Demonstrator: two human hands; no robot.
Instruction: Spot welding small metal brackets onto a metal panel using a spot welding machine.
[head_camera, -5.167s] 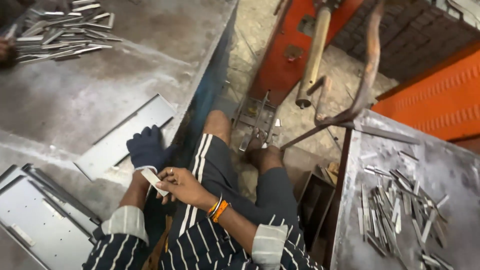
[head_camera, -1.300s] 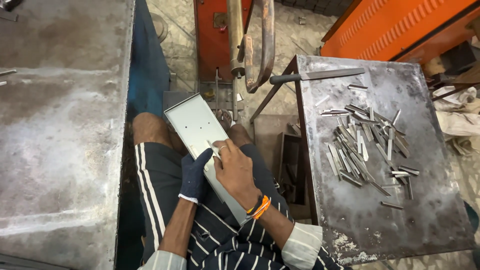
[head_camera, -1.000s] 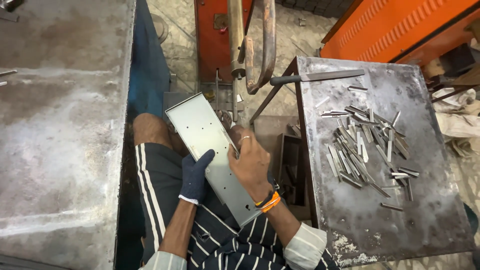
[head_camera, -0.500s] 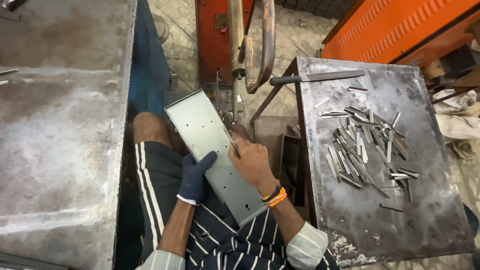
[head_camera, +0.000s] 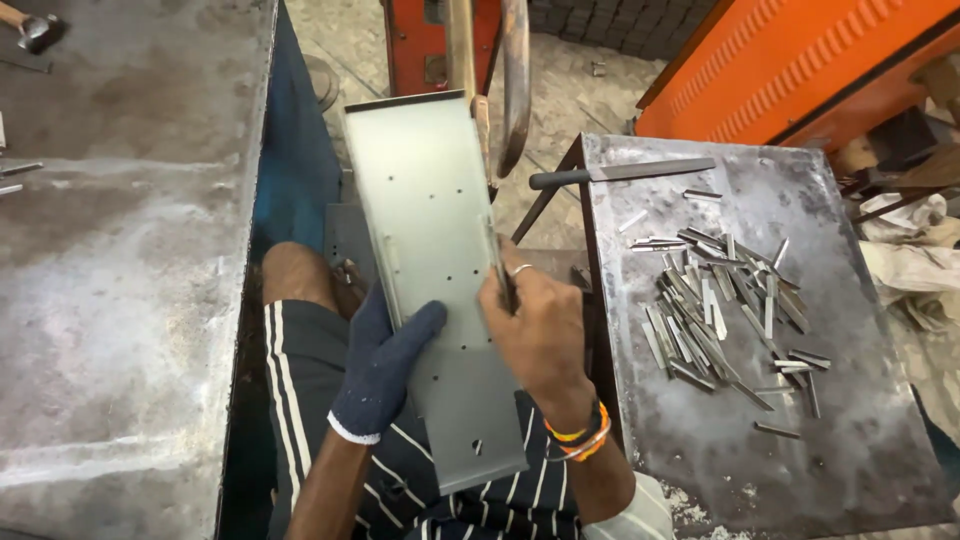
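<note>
A long grey sheet-metal panel (head_camera: 425, 230) with small holes and bent side edges lies over my lap, pointing away from me toward the red machine. My left hand (head_camera: 385, 360), in a dark blue glove, grips the panel's left edge with the thumb on top. My right hand (head_camera: 535, 330), bare with a ring and orange bangles, holds the right edge and pinches a thin metal strip (head_camera: 500, 275) against it.
A steel table (head_camera: 860, 420) on my right carries a heap of several small metal strips (head_camera: 715, 305) and a dark-handled file (head_camera: 620, 172). A large steel table (head_camera: 120, 250) stands on my left. The red machine (head_camera: 440, 45) with curved bars is ahead, an orange machine (head_camera: 800, 70) beyond.
The panel has slid forward over my lap toward the red machine. My right hand moved from its lower part to its right edge with the strip.
</note>
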